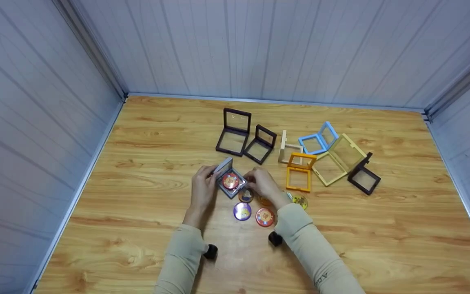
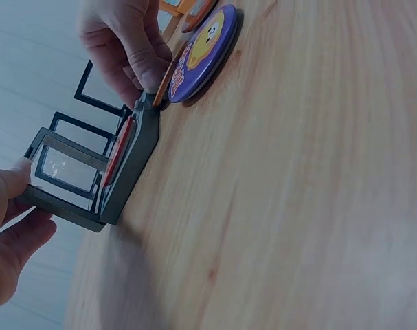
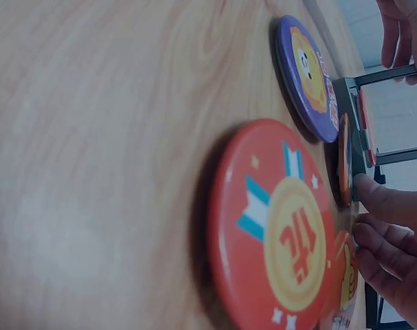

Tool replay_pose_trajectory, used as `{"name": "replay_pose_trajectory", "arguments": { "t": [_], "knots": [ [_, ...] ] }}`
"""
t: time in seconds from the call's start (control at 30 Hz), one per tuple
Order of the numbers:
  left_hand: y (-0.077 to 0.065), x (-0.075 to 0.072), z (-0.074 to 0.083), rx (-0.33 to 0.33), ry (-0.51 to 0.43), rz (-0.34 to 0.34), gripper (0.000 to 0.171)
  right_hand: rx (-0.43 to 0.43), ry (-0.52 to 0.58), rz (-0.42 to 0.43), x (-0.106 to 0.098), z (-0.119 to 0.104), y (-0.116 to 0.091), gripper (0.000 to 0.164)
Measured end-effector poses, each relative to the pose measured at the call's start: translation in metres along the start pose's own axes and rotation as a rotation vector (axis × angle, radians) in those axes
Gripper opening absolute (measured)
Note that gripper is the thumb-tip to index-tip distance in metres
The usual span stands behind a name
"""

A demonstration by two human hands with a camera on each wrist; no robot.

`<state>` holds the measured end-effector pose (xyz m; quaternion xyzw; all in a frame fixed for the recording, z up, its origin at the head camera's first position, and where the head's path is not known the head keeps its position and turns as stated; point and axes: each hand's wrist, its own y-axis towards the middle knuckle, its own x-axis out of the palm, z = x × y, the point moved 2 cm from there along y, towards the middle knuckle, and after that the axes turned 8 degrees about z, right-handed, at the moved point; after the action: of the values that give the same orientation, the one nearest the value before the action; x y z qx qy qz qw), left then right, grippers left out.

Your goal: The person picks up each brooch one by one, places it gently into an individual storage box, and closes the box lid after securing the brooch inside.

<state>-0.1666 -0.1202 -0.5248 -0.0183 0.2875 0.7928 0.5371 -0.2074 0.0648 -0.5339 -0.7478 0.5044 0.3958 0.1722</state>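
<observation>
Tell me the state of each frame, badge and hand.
Gray frame: open
Badge inside it: face up
Left hand: holding gray frame's lid
Right hand: gripping gray frame's edge
Large black frame: open
Middle black frame: open
Rightmost black frame: open
Cream frame: open
Orange frame: open
Blue frame: open
Yellow frame: open
Purple badge: face up
Loose red badge: face up
Other badges: face up where visible

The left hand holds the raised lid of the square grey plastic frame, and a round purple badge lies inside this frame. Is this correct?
The colour is wrong: the head view shows a round red badge inside the square grey plastic frame. The left hand does hold the raised lid.
</observation>
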Motion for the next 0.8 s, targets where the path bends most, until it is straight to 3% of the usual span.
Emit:
{"name": "replay_pose_trajectory", "arguments": {
  "t": [0.47, 0.8],
  "knots": [
    [-0.009, 0.005, 0.009, 0.021, 0.061, -0.028, 0.018, 0.038, 0.017, 0.001, 0.000, 0.000, -0.001, 0.018],
    [-0.015, 0.008, 0.016, 0.073, 0.093, -0.046, 0.018, 0.031, 0.005, -0.002, -0.001, 0.000, -0.001, 0.018]
  ]
}}
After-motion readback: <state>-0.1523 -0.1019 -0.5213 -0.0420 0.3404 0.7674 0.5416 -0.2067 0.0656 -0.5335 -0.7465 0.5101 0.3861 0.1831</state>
